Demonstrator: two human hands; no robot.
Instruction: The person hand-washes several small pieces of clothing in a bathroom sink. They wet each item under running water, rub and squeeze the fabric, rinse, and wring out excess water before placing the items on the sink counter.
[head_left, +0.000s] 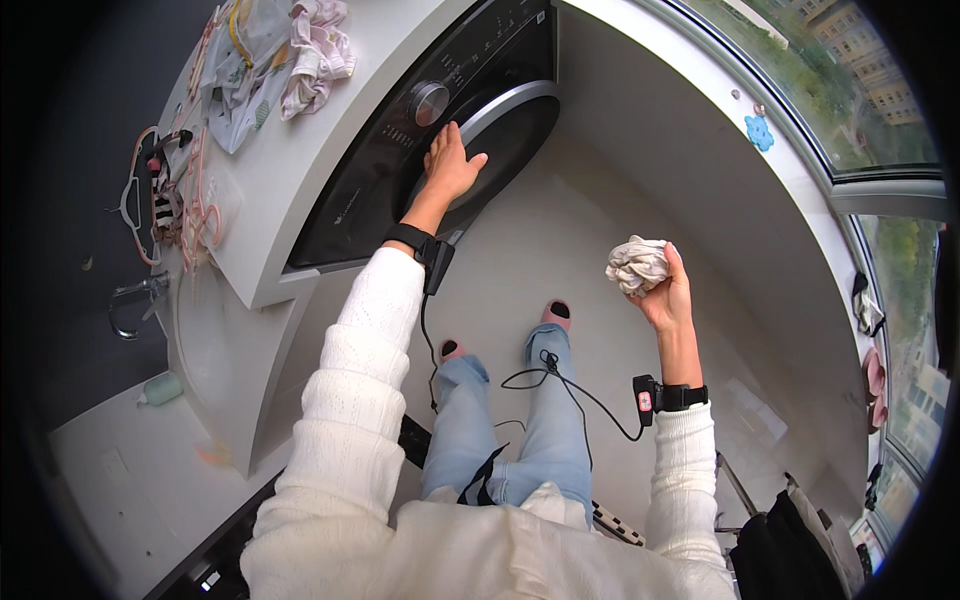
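Note:
My left hand reaches over the round door of a black front-loading washing machine. Its palm faces down, and the fingertips are at the door's silver rim, just below the silver dial. Whether the fingers press on the door cannot be told. The door looks closed. Out to the right, my right hand grips a crumpled, pale bundle of cloth, held up above the floor.
Pink-and-white clothing and several hangers lie on the white counter. A faucet and a green bottle are at left. Black cables cross before my legs. Windows and a sill run along the right.

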